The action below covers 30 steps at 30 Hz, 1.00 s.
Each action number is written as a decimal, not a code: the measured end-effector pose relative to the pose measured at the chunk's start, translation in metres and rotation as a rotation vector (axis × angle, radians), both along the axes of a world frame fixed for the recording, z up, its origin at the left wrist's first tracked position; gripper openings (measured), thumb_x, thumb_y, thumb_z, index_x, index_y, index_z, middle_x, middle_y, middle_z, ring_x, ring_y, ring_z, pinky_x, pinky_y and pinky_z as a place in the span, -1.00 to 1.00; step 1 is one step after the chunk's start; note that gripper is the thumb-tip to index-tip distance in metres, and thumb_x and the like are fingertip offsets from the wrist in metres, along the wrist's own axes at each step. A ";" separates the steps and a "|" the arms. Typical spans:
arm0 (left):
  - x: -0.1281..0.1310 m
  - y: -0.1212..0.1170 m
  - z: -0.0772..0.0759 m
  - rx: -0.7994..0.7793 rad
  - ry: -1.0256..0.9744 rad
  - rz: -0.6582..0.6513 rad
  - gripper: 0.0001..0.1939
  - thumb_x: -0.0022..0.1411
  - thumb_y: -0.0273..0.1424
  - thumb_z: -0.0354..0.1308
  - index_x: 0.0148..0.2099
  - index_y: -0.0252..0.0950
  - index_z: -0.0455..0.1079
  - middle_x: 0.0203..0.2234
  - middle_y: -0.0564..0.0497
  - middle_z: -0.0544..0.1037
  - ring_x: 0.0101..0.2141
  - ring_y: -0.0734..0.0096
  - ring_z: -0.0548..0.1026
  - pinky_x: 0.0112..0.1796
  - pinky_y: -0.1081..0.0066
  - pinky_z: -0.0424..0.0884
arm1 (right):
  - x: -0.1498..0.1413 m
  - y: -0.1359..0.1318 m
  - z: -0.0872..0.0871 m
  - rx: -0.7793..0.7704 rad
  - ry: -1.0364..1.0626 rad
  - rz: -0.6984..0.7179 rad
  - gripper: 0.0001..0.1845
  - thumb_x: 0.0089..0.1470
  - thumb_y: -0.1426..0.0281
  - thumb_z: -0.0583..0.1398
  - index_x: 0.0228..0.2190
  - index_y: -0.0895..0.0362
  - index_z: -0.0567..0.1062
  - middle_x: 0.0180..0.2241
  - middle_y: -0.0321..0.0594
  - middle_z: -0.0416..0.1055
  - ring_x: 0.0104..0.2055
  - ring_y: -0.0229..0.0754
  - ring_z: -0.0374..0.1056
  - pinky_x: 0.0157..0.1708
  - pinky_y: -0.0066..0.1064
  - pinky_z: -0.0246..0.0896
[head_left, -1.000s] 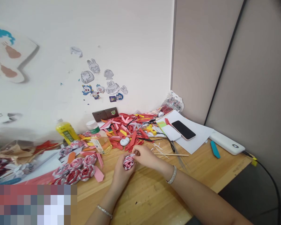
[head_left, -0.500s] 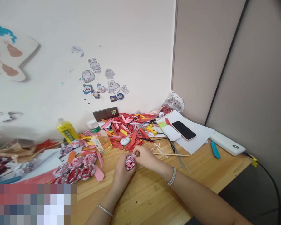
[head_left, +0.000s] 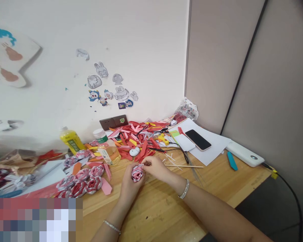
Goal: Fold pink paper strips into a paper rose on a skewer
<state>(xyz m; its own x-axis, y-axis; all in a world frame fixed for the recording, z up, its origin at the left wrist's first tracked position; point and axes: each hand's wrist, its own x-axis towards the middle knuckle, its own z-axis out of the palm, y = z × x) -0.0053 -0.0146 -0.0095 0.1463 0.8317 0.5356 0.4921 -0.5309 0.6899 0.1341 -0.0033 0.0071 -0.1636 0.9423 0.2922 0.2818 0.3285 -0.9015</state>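
Observation:
A pink and white folded paper rose sits in my left hand, whose fingers curl around it from the left and below. My right hand pinches at the rose's upper right edge, where a pale paper petal shows; the exact spot under the fingertips is hidden. Both hands are just above the wooden table. Left of them lies a cluster of similar paper roses in pink, red and white, with a flat pink paper piece beside it.
Folded paper strips pile up along the wall. A yellow bottle, a jar and a clear bottle stand at the left. On the right are a phone, white sheets, a thin stick and a white device.
The rose has shifted slightly left and turned a little in my left hand, showing more of its face. My right fingers have moved slightly left with it.

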 end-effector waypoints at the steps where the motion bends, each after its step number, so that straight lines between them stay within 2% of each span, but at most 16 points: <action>1: 0.000 0.000 -0.001 -0.001 0.004 -0.001 -0.71 0.00 -0.33 0.16 -0.19 -0.30 0.29 -0.34 -0.05 0.47 -0.34 0.28 0.47 -0.30 0.32 0.42 | 0.000 0.000 0.000 0.001 -0.003 0.002 -0.95 -0.07 0.53 0.21 -0.47 0.18 0.48 -0.47 -0.30 0.45 -0.40 -0.29 0.33 -0.39 -0.52 0.19; 10: 0.000 0.000 -0.004 -0.023 0.054 -0.013 -0.66 -0.02 -0.36 0.16 -0.14 -0.31 0.30 -0.29 -0.10 0.51 -0.29 0.22 0.49 -0.27 0.27 0.41 | 0.004 -0.003 0.005 0.042 -0.142 -0.040 -0.92 -0.07 0.57 0.19 -0.49 0.18 0.47 -0.53 -0.32 0.41 -0.48 -0.30 0.29 -0.50 -0.56 0.10; 16: 0.000 -0.002 -0.001 -0.057 0.086 -0.004 -0.65 -0.07 -0.45 0.15 -0.14 -0.28 0.32 -0.27 -0.08 0.53 -0.25 0.19 0.49 -0.22 0.23 0.39 | -0.004 -0.016 0.011 0.118 -0.283 -0.132 -0.85 -0.05 0.60 0.13 -0.50 0.17 0.46 -0.49 -0.24 0.43 -0.44 -0.24 0.29 -0.44 -0.49 0.07; 22: -0.002 -0.003 0.004 -0.102 0.060 0.043 -0.67 -0.07 -0.42 0.14 -0.17 -0.31 0.31 -0.33 -0.05 0.51 -0.32 0.21 0.48 -0.28 0.27 0.39 | -0.007 -0.025 0.017 0.177 -0.360 -0.106 -0.76 0.02 0.57 0.07 -0.36 0.14 0.51 -0.38 -0.19 0.47 -0.33 -0.19 0.33 -0.34 -0.45 0.11; 26: -0.004 -0.003 0.006 -0.146 0.024 0.063 -0.67 -0.07 -0.43 0.12 -0.17 -0.31 0.30 -0.34 -0.05 0.49 -0.32 0.21 0.47 -0.27 0.27 0.38 | -0.010 -0.025 0.016 0.222 -0.311 -0.064 -0.70 -0.02 0.61 0.08 -0.33 0.14 0.55 -0.30 -0.17 0.47 -0.20 -0.16 0.31 -0.18 -0.41 0.15; 30: -0.004 -0.001 0.007 -0.186 -0.042 0.052 -0.63 -0.07 -0.41 0.13 -0.14 -0.30 0.28 -0.26 -0.09 0.48 -0.23 0.18 0.44 -0.18 0.26 0.35 | -0.005 -0.019 0.015 0.119 -0.128 0.012 -0.62 -0.02 0.64 0.05 -0.24 0.13 0.54 -0.23 -0.19 0.47 -0.18 -0.21 0.35 -0.14 -0.41 0.21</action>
